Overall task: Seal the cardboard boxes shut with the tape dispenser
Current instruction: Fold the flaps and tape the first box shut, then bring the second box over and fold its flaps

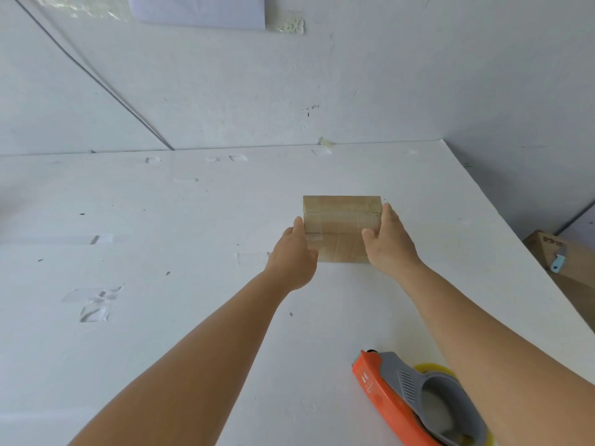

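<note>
Box (341, 226) on white table (193, 317) | both hands' fingers straight against its sides | tape dispenser (418, 400) near right forearm

I was looking at what seemed a makeshift packing station rather than a home or office: a white foam-board table (161, 317) scarred with dents and stuck-on scraps of clear tape (93, 304), bare white walls (418, 75) with a sheet of paper (199, 9) taped up, and an open cardboard carton (566, 262) on the floor at the right
</note>
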`<action>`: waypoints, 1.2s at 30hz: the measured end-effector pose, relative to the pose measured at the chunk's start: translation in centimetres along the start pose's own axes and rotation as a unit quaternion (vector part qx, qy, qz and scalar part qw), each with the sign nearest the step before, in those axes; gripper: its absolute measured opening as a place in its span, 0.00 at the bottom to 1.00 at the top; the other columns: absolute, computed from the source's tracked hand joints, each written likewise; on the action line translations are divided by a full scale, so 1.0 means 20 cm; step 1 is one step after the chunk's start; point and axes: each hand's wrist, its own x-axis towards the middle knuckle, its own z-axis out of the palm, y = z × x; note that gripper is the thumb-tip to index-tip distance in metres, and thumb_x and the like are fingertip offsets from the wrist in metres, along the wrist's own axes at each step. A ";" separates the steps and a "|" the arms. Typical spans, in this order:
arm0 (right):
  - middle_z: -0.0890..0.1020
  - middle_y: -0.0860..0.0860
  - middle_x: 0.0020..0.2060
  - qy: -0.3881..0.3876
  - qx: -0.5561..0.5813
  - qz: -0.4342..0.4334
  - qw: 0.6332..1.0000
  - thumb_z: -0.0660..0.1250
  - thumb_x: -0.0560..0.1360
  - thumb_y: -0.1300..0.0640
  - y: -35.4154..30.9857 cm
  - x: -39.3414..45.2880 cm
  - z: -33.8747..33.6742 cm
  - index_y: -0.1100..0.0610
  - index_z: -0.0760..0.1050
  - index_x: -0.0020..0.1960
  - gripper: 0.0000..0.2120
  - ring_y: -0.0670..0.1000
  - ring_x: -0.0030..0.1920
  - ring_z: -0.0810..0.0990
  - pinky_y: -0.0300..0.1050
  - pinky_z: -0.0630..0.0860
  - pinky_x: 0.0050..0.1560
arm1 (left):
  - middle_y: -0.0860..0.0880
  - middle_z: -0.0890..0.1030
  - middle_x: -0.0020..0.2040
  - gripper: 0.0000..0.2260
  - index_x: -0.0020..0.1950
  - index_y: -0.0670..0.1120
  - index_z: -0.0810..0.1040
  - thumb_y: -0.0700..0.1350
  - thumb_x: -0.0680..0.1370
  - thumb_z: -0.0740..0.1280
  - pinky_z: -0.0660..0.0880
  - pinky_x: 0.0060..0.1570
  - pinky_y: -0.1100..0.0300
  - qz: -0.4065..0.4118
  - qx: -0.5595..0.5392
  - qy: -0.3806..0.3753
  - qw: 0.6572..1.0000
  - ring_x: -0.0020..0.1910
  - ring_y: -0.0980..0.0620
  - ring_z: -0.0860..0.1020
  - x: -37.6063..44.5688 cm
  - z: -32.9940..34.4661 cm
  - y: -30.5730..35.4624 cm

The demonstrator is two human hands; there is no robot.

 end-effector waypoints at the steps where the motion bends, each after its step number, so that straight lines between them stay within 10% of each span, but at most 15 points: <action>1: 0.58 0.57 0.75 0.002 -0.002 0.001 1.000 0.57 0.80 0.56 0.01 0.00 0.00 0.62 0.49 0.77 0.30 0.57 0.73 0.63 0.49 0.64 0.67 | 0.45 0.71 0.64 0.21 0.71 0.42 0.59 0.43 0.80 0.60 0.68 0.50 0.58 0.002 -0.004 0.000 1.000 0.61 0.47 0.72 0.00 0.00 0.00; 6: 0.69 0.59 0.68 0.012 0.015 0.012 1.000 0.59 0.79 0.57 0.01 0.01 0.00 0.62 0.56 0.74 0.27 0.59 0.66 0.71 0.49 0.70 0.60 | 0.47 0.71 0.65 0.21 0.72 0.44 0.61 0.42 0.79 0.60 0.70 0.54 0.58 0.008 -0.034 0.000 0.999 0.62 0.49 0.73 0.00 -0.02 0.03; 20: 0.54 0.55 0.76 -0.032 -0.008 -0.028 0.999 0.61 0.78 0.54 -0.04 0.24 0.00 0.57 0.41 0.78 0.38 0.56 0.73 0.61 0.49 0.65 0.66 | 0.45 0.64 0.67 0.27 0.75 0.44 0.52 0.40 0.79 0.60 0.70 0.43 0.58 -0.035 -0.018 -0.002 0.999 0.47 0.49 0.71 0.23 -0.05 0.08; 36: 0.42 0.52 0.78 -0.024 -0.236 -0.209 0.949 0.56 0.80 0.47 -0.29 -0.18 0.07 0.58 0.40 0.78 0.35 0.53 0.77 0.39 0.49 0.42 0.75 | 0.48 0.58 0.75 0.29 0.77 0.45 0.49 0.44 0.80 0.60 0.62 0.66 0.57 0.026 0.159 0.052 0.986 0.71 0.47 0.63 -0.16 -0.26 -0.12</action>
